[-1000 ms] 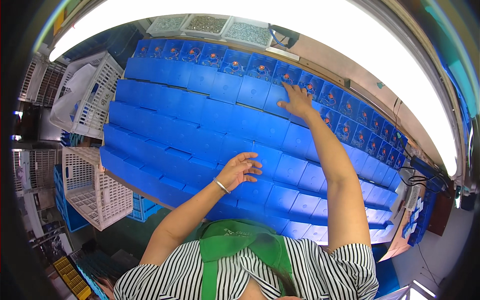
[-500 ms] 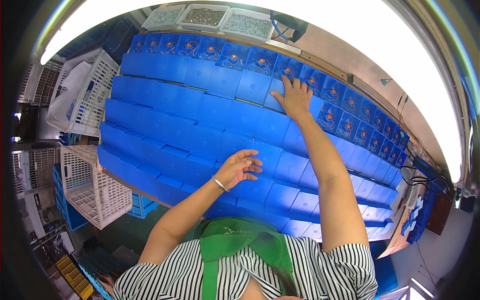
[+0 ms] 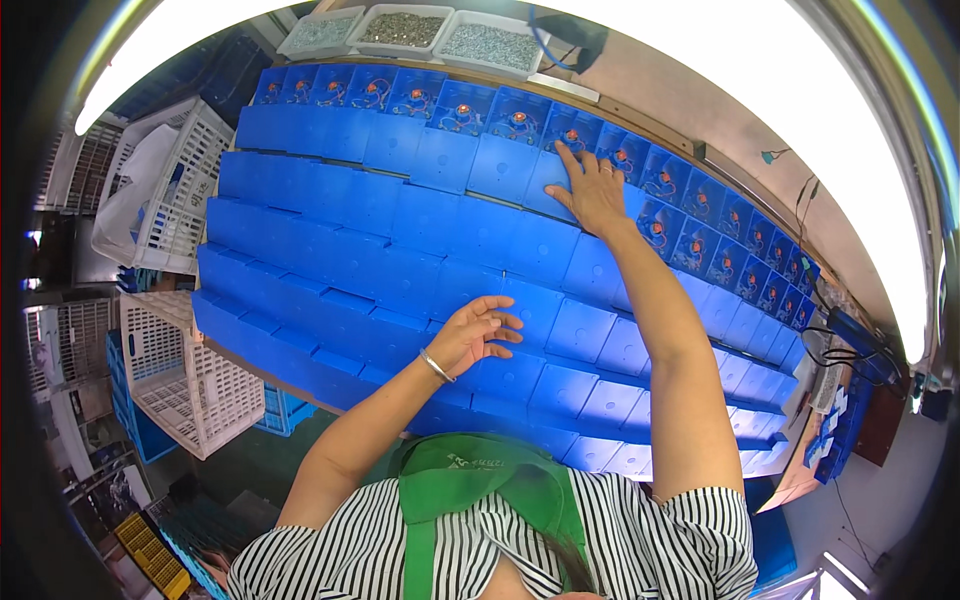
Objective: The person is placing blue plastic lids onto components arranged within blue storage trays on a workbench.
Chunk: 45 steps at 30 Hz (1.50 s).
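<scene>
Rows of blue plastic boxes cover the bench. The far row's open boxes (image 3: 516, 120) each hold an orange-red part with thin wires, as do the second row's open boxes (image 3: 694, 252) right of my hand. Flat blue lids (image 3: 502, 168) top the nearer rows. My right hand (image 3: 594, 197) is spread flat on a lid in the second row, its fingertips at the edge of the far open boxes; its palm hides part of that lid. Over the middle rows my left hand (image 3: 475, 335) hovers with fingers loosely curled and apart, nothing in it.
White trays (image 3: 400, 30) of small metal pieces stand behind the far row. White plastic crates (image 3: 190, 385) sit on the left, with a yellow crate (image 3: 150, 553) lower down. Black cables (image 3: 850, 350) hang at the right end. A bright lamp spans the far side.
My right hand has shifted slightly to the right, still spread on the blue lid. My left hand stays in nearly the same place, and no lid has visibly moved.
</scene>
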Motion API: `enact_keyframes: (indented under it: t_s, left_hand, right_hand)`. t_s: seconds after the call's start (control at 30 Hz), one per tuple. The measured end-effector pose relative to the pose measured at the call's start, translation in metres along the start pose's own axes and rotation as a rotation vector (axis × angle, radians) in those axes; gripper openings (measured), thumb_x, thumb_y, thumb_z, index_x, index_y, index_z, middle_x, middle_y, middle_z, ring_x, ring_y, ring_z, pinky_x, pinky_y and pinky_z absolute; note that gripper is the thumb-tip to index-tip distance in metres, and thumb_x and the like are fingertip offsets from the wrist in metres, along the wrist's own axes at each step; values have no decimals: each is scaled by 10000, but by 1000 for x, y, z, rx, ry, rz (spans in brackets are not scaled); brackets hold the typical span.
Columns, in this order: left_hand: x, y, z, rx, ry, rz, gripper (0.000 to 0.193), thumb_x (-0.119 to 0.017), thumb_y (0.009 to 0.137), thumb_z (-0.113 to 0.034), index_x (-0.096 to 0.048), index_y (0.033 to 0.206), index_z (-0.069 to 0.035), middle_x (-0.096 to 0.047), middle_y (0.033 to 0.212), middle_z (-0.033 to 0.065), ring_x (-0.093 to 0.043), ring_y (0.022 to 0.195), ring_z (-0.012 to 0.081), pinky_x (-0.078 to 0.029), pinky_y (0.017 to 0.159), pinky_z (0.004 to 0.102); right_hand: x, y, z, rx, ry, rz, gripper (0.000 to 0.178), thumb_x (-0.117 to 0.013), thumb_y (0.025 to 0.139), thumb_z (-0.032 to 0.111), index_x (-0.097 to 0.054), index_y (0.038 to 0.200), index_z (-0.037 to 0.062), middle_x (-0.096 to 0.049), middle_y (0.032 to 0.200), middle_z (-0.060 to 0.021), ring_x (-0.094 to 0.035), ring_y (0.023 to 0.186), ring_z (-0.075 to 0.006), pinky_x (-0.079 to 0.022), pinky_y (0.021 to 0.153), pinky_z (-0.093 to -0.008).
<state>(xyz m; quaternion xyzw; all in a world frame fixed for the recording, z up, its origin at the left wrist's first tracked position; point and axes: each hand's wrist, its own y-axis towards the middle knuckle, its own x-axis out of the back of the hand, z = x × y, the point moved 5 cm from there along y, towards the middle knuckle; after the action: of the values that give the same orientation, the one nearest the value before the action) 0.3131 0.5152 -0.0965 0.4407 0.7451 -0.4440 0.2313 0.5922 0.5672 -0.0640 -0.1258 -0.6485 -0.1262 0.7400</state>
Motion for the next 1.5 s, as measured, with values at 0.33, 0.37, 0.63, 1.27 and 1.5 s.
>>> enact_keyframes:
  t_s: [0.33,0.37,0.63,1.27,1.5]
  left_hand:
    - [-2,0,1,-4,93,-40,381,-535,935,-96,-479,1311,-69,-617,1138,149,-626,1030,266,-566,782,396]
    - [-2,1,2,-8,108,-51,378,-535,938,-97,-479,1310,-66,-619,1137,150,-628,1023,264,-567,778,393]
    - [1,0,4,-46,129,-35,379,-521,947,-99,-463,1321,-70,-610,1148,148,-628,1013,260,-564,779,399]
    - [-69,137,-101,-185,2375,-53,744,-443,943,-531,-260,1491,-63,-134,1591,77,-161,1461,246,-195,1130,609]
    - [-68,126,-109,-78,2423,-65,859,-490,891,-598,-242,1493,-38,-118,1596,71,-155,1463,239,-184,1135,611]
  right_hand:
    - [8,10,-5,-112,107,249,693,-606,848,559,-361,1453,327,-465,1340,-163,-419,1265,-369,-325,1014,-556]
    - [11,15,-11,-120,108,238,693,-606,848,559,-361,1453,327,-465,1340,-163,-419,1265,-369,-325,1014,-556]
    - [5,21,-19,-56,198,418,640,-590,903,449,-315,1471,341,-365,1449,-170,-312,1354,-408,-264,1084,-588]
    - [-13,28,-58,51,300,179,535,-704,819,308,-558,1332,270,-559,1284,-125,-491,1211,-346,-379,1024,-490]
    - [1,32,-37,-85,410,175,376,-720,792,274,-697,1157,185,-681,1128,-122,-635,1061,-285,-453,952,-420]
